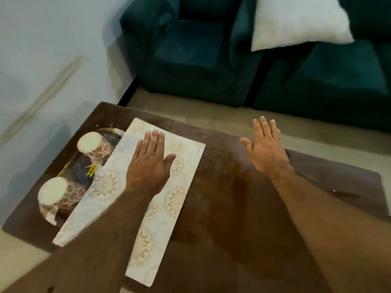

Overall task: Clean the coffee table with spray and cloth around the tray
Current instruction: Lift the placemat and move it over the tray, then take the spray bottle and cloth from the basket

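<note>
Brown table (222, 208), blurry frame. Left hand (148, 163) lies flat, palm down, on a folded cream floral cloth (169, 208) that runs near to far across the table's left half; fingers straight and together, gripping nothing. Right hand (266, 146) is open above the table's far right part, fingers spread, empty; can't tell if it touches. Tray (50, 218) with two upturned floral cups (95, 145) sits at the left end, partly under the cloth. Teal sofa (201, 53) and white pillow (296, 20) are far behind.

Tray (63, 172) w/ cups (95, 145) blocking left
</note>
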